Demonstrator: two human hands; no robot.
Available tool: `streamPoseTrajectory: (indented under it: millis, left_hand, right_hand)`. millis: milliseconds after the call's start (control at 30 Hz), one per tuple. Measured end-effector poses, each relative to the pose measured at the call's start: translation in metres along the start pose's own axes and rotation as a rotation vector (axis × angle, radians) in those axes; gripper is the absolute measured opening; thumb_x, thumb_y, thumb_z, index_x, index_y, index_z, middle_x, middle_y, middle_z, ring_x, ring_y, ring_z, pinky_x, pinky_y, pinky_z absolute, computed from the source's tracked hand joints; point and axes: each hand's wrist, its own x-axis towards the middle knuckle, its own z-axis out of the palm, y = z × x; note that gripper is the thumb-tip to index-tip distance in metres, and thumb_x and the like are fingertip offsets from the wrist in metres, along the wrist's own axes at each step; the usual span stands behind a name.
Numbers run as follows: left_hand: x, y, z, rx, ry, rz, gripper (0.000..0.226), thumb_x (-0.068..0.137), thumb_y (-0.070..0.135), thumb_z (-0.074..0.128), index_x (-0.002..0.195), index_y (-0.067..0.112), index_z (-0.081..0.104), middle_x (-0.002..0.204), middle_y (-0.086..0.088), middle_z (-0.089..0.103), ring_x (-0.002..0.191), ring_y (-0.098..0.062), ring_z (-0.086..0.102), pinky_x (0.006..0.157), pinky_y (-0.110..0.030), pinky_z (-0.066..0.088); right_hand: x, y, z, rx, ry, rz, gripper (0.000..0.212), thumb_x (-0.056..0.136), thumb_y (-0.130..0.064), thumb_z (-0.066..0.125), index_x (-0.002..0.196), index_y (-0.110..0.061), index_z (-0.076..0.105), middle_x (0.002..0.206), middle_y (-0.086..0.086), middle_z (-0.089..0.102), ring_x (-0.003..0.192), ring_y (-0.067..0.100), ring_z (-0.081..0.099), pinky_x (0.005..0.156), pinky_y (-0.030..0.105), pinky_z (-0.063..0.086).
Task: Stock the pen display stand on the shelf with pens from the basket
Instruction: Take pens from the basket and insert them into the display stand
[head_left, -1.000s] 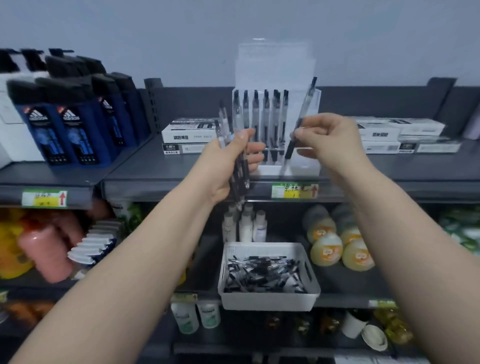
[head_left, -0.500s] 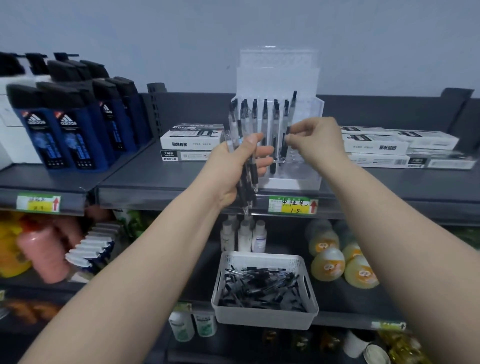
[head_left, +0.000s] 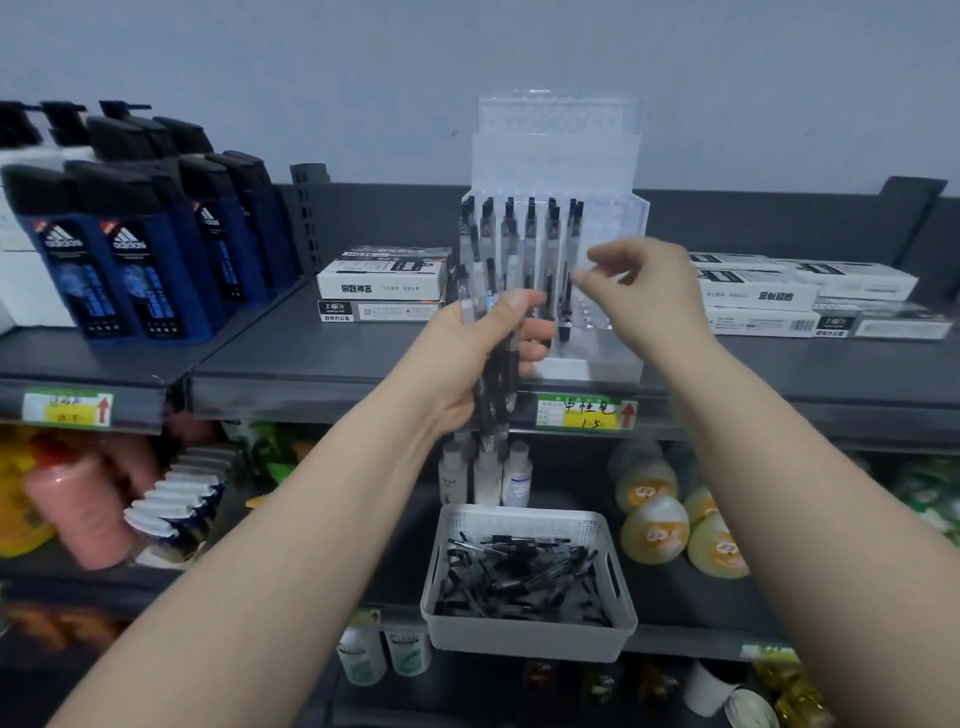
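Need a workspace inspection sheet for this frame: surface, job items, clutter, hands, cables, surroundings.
Surface: dark grey shelf, yellow price tag on its front edge.
Job's things: clear pen display stand upright on the shelf, standing pens in its left slots, right side unfilled; white basket of loose pens on the shelf below.
Clutter: white boxes stacked either side of the stand; blue bottles far left.
Hands: left hand grips a bundle of pens; right hand at the stand, fingers loosely curled, nothing seen in them.
Cables: nothing seen.
Surroundings: grey wall; small bottles on lower shelves.
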Motion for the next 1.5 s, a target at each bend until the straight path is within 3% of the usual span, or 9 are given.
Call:
streamPoseTrajectory:
  millis: [100, 233, 333, 433, 600, 733, 1067, 1233, 1500]
  left_hand:
    - [-0.002, -0.006, 0.002, 0.011, -0.052, -0.013, 0.016, 0.094, 0.018, 0.051, 0.098, 0.008, 0.063, 0.066, 0.001, 0.067, 0.053, -0.007, 0.056, 0.052, -0.018, 0.049]
    - [-0.004, -0.011, 0.006, -0.011, -0.103, -0.026, 0.016, 0.095, 0.016, 0.049, 0.094, 0.008, 0.062, 0.07, -0.001, 0.07, 0.058, -0.007, 0.062, 0.055, -0.018, 0.051]
    - [-0.005, -0.013, 0.006, -0.033, -0.137, -0.039, 0.02, 0.098, 0.015, 0.044, 0.097, 0.006, 0.062, 0.074, -0.002, 0.071, 0.063, -0.007, 0.065, 0.059, -0.018, 0.053]
    - [-0.006, -0.015, 0.008, -0.059, -0.14, -0.057, 0.023, 0.099, 0.016, 0.042, 0.094, 0.006, 0.062, 0.072, -0.002, 0.071, 0.062, -0.008, 0.066, 0.057, -0.018, 0.053]
    - [0.001, -0.015, 0.009, -0.097, 0.037, -0.028, 0.023, 0.097, 0.018, 0.048, 0.103, 0.0, 0.061, 0.088, -0.011, 0.069, 0.072, -0.013, 0.069, 0.068, -0.022, 0.058]
    - [0.004, -0.008, 0.005, -0.105, 0.142, 0.046, 0.017, 0.097, 0.015, 0.049, 0.098, 0.003, 0.061, 0.09, -0.013, 0.066, 0.07, -0.012, 0.068, 0.069, -0.02, 0.056]
    - [0.0, -0.008, 0.007, -0.061, 0.139, 0.025, 0.024, 0.096, 0.02, 0.051, 0.109, 0.002, 0.06, 0.094, -0.012, 0.069, 0.075, -0.012, 0.07, 0.075, -0.023, 0.057]
    - [0.0, -0.008, 0.005, -0.052, 0.13, 0.028, 0.021, 0.096, 0.02, 0.05, 0.106, 0.005, 0.061, 0.096, -0.012, 0.069, 0.08, -0.014, 0.07, 0.078, -0.025, 0.057]
    - [0.001, -0.011, 0.004, -0.048, 0.127, 0.023, 0.024, 0.096, 0.021, 0.051, 0.108, 0.003, 0.061, 0.096, -0.011, 0.069, 0.081, -0.014, 0.07, 0.077, -0.024, 0.057]
  right_hand:
    - [-0.025, -0.023, -0.006, 0.27, -0.124, -0.029, 0.004, 0.084, -0.025, 0.07, 0.086, -0.022, 0.069, 0.08, -0.009, 0.069, 0.072, 0.001, 0.064, 0.068, 0.015, 0.049]
    - [-0.034, -0.032, -0.008, 0.425, -0.274, 0.038, 0.009, 0.086, -0.01, 0.067, 0.077, -0.009, 0.066, 0.063, -0.003, 0.064, 0.052, -0.001, 0.057, 0.052, 0.008, 0.043]
    - [-0.029, -0.03, -0.015, 0.491, -0.29, 0.076, 0.008, 0.089, -0.01, 0.062, 0.083, -0.011, 0.067, 0.079, 0.006, 0.067, 0.061, 0.004, 0.059, 0.055, 0.01, 0.044]
    - [-0.03, -0.028, -0.016, 0.625, -0.365, 0.138, 0.014, 0.088, -0.002, 0.06, 0.081, -0.012, 0.066, 0.084, 0.011, 0.069, 0.06, 0.013, 0.06, 0.061, 0.023, 0.05]
    - [-0.012, -0.031, -0.027, 0.635, -0.127, 0.174, 0.011, 0.081, -0.003, 0.069, 0.087, -0.011, 0.065, 0.079, 0.006, 0.071, 0.062, 0.012, 0.066, 0.057, 0.023, 0.052]
    - [0.009, -0.032, -0.032, 0.529, 0.033, 0.1, 0.012, 0.081, -0.006, 0.071, 0.09, -0.011, 0.066, 0.074, 0.002, 0.068, 0.059, 0.01, 0.066, 0.058, 0.022, 0.052]
    - [0.009, -0.017, -0.009, 0.349, 0.0, 0.06, 0.014, 0.081, -0.01, 0.073, 0.091, -0.011, 0.064, 0.07, 0.001, 0.064, 0.058, 0.011, 0.062, 0.064, 0.024, 0.057]
    - [0.013, -0.021, -0.013, 0.419, 0.081, 0.029, 0.013, 0.08, -0.01, 0.072, 0.084, -0.018, 0.062, 0.071, 0.001, 0.065, 0.061, 0.014, 0.064, 0.058, 0.022, 0.052]
    - [0.018, -0.017, -0.008, 0.397, 0.157, -0.016, 0.015, 0.076, -0.017, 0.074, 0.082, -0.025, 0.062, 0.071, -0.002, 0.066, 0.065, 0.016, 0.067, 0.067, 0.034, 0.058]
